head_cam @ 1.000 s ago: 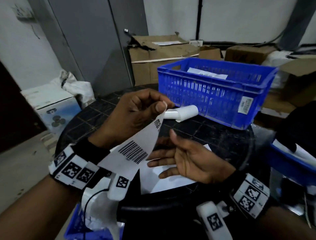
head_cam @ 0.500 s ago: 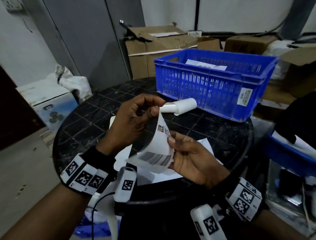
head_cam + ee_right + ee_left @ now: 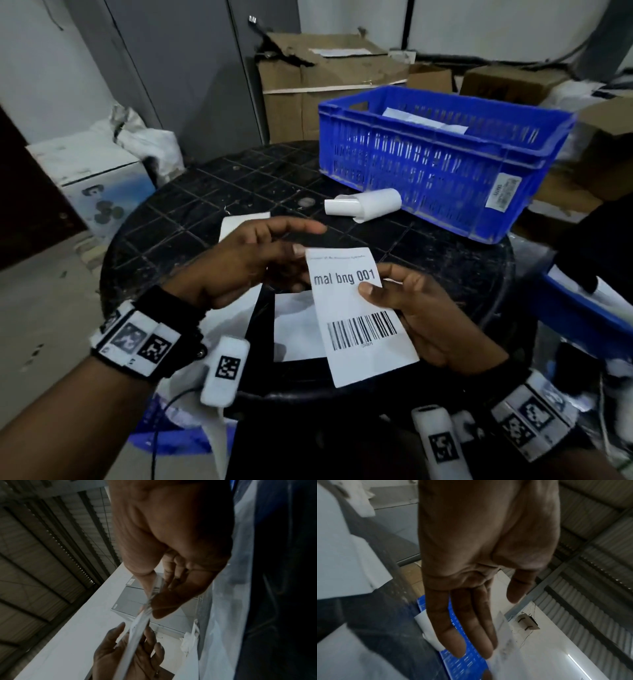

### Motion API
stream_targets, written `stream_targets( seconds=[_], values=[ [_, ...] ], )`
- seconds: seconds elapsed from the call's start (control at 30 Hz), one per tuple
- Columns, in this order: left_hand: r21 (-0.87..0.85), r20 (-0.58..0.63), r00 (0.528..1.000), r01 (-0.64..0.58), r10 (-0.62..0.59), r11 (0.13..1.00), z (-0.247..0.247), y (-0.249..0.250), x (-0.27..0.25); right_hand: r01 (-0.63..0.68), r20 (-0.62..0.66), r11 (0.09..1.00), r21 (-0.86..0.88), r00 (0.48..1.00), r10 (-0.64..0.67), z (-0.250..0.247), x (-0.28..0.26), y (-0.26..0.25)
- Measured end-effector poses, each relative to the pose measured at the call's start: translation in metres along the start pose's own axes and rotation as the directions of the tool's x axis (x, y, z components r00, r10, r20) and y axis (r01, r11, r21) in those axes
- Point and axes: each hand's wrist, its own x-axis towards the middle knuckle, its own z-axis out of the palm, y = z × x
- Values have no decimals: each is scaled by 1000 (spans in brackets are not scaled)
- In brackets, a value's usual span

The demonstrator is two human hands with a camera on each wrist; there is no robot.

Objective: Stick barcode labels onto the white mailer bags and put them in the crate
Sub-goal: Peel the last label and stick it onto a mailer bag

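Note:
A white barcode label [image 3: 356, 315] reading "mal bng 001" is held flat, print up, above the round black table [image 3: 205, 192]. My right hand [image 3: 376, 287] pinches its right edge, thumb on top; the right wrist view shows that pinch [image 3: 154, 595] on the label [image 3: 139, 626] seen edge-on. My left hand [image 3: 301, 240] has straight fingers, its thumb touching the label's top left corner, and the left wrist view shows an open palm [image 3: 471, 628]. A white mailer bag [image 3: 294, 329] lies on the table under the label. The blue crate [image 3: 445, 164] stands at the back right with a white bag [image 3: 424, 120] inside.
A roll of labels [image 3: 366, 205] lies in front of the crate. Another white sheet [image 3: 239, 222] lies behind my left hand. Cardboard boxes [image 3: 325, 75] stand behind the table. A second blue crate [image 3: 582, 308] with white bags sits low at the right.
The label was curled between both hands. It is now flat with its print up, held by my right hand. My left hand's fingers have straightened and dropped their pinch.

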Motion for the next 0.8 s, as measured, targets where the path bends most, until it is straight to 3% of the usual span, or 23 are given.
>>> stream_targets(
  seconds=[0.1,0.27,0.47,0.8],
  values=[
    [-75,-108,987,110,-118,991,9,-16,2,-19,-65,999,-27,998,17,-2,3,13],
    [117,-321,941,155,-110,981,21,-45,10,-86,-119,993,-83,990,76,-5,7,24],
    [185,-410,910,154,-66,970,19,-40,22,-123,-132,984,-131,986,106,-5,11,25],
    [275,-439,897,177,-40,945,12,-31,47,-64,-181,966,-251,983,19,-8,16,20]
  ],
)
